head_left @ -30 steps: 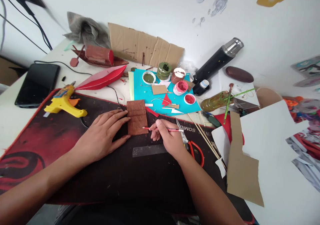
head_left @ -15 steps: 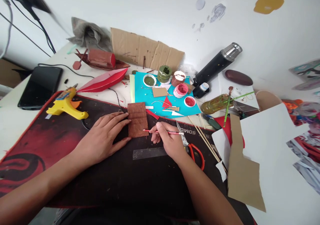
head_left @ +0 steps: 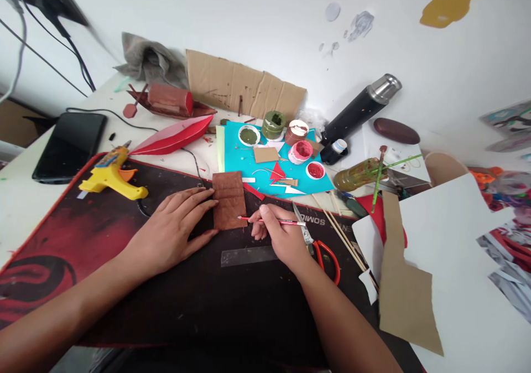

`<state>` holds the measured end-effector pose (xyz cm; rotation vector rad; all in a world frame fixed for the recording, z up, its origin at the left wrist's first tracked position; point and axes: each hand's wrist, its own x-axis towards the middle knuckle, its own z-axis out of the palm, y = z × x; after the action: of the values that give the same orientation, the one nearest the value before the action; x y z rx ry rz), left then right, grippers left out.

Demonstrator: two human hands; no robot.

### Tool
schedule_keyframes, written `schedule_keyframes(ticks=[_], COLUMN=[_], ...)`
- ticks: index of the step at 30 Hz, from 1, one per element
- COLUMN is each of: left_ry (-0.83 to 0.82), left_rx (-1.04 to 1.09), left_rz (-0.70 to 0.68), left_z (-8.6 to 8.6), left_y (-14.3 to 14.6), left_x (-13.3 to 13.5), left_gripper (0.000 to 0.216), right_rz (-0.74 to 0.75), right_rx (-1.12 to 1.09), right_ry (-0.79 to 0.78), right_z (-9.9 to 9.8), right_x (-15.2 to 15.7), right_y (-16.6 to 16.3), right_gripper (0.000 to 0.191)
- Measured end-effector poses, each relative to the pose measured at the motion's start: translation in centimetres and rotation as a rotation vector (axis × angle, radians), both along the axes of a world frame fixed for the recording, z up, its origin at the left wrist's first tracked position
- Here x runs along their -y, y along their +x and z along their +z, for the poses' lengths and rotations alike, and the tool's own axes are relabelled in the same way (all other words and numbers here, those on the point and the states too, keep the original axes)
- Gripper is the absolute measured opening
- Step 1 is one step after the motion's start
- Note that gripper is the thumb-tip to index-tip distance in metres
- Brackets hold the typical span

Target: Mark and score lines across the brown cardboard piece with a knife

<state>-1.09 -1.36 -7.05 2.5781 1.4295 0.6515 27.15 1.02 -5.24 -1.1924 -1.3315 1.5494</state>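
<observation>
My left hand (head_left: pixel 172 231) lies flat with spread fingers on the black and red mat (head_left: pixel 83 234), its fingertips pressing the left edge of a brown painted card piece (head_left: pixel 229 198). My right hand (head_left: pixel 281 234) is closed around a thin red pencil (head_left: pixel 269 221), whose tip touches the lower right corner of that brown piece. A clear ruler (head_left: pixel 248 255) lies on the mat just below both hands. Red-handled scissors (head_left: pixel 319 243) rest right beside my right hand.
A yellow glue gun (head_left: pixel 111 171) sits at the mat's upper left, a red paper boat hull (head_left: pixel 174 135) and black tablet (head_left: pixel 70 145) beyond. Paint pots (head_left: pixel 299 150) stand on a teal sheet (head_left: pixel 236 154). A black flask (head_left: pixel 359 110), wooden skewers (head_left: pixel 346 239), white paper and cardboard (head_left: pixel 404 284) lie right.
The camera view has shifted slightly. Both hands stay in place on the brown piece, with the pencil tip still at its right edge.
</observation>
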Motion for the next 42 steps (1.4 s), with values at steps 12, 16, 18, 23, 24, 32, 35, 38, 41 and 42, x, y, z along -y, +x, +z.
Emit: schedule_keyframes(ticks=[12, 16, 18, 23, 24, 32, 35, 38, 41, 42], left_ry=[-0.03, -0.057, -0.057, -0.054, -0.061, -0.064, -0.035, -0.028, -0.028, -0.031], left_rx=[0.028, 0.032, 0.028, 0.015, 0.017, 0.027, 0.018, 0.017, 0.025, 0.028], left_rz=[0.009, 0.021, 0.022, 0.011, 0.015, 0.02, 0.004, -0.001, 0.0, 0.002], left_z=[-0.07, -0.19, -0.23, -0.19, -0.17, -0.13, -0.09, -0.05, -0.06, -0.08], left_y=[-0.05, -0.11, -0.14, -0.16, -0.15, -0.13, -0.13, -0.13, -0.13, -0.13], left_x=[0.03, 0.01, 0.02, 0.08, 0.09, 0.07, 0.04, 0.04, 0.06, 0.07], left_gripper=[0.053, 0.053, 0.054, 0.055, 0.055, 0.056, 0.055, 0.055, 0.056, 0.056], right_rz=[-0.001, 0.0, -0.002, -0.008, -0.008, -0.007, -0.005, -0.009, -0.017, -0.018], right_rx=[0.015, 0.022, 0.019, -0.008, -0.008, 0.012, 0.015, 0.009, 0.002, 0.002], right_ry=[0.009, 0.005, 0.001, -0.004, -0.006, -0.001, 0.001, -0.001, 0.003, 0.005], right_z=[0.19, 0.21, 0.23, 0.2, 0.18, 0.11, 0.15, 0.15, 0.1, 0.09], right_x=[0.06, 0.01, -0.01, -0.02, -0.02, -0.05, -0.08, -0.12, -0.17, -0.17], right_y=[0.07, 0.04, 0.04, 0.03, 0.03, 0.05, 0.05, 0.01, -0.01, -0.01], right_gripper=[0.061, 0.062, 0.062, 0.06, 0.06, 0.059, 0.059, 0.059, 0.058, 0.058])
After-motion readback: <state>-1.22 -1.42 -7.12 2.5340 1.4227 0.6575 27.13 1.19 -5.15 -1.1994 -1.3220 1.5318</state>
